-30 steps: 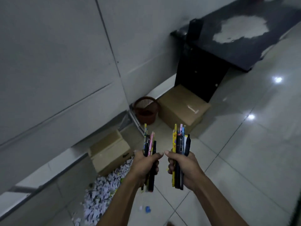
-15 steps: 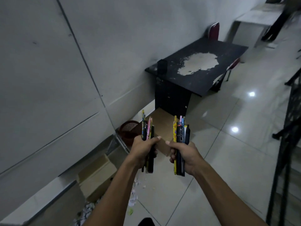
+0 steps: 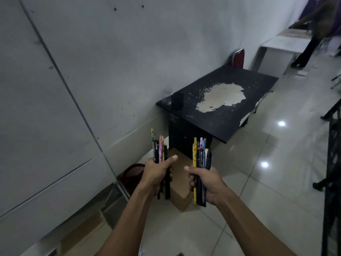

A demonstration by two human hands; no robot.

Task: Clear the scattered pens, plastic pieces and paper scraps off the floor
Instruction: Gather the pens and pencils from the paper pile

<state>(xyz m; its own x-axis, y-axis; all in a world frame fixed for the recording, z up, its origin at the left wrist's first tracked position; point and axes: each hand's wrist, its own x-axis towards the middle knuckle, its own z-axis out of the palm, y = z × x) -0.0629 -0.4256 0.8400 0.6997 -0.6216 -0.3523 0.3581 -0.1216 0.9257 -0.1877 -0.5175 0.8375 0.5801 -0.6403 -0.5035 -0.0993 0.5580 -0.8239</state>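
In the head view, two bundles of pens are held upright in front of the body, above the tiled floor (image 3: 239,209). The left bundle of pens (image 3: 159,148) is gripped in the left hand (image 3: 156,174), whose fingers are curled round the shafts with the thumb laid across the front. The right bundle of pens (image 3: 201,156) is gripped in the right hand (image 3: 208,183), with fingers wrapped round it and the thumb pointed toward the left hand. The two hands are held near each other but apart. In each bundle, black barrels are mixed with yellow, pink and blue patterned ones, and the lower ends are seen to stick out below the fists.

Beyond the hands, a black table (image 3: 230,111) is set against the grey wall (image 3: 92,71), and a large pale worn patch is shown on its top. A small dark cup (image 3: 177,101) is placed at the table's near left corner. A cardboard box (image 3: 180,183) is seen on the floor below the table's near edge, partly hidden by the hands, and a red mesh wastebasket (image 3: 132,174) is set just beside it, against the wall. A red chair back (image 3: 238,58) is visible behind the table's far edge.
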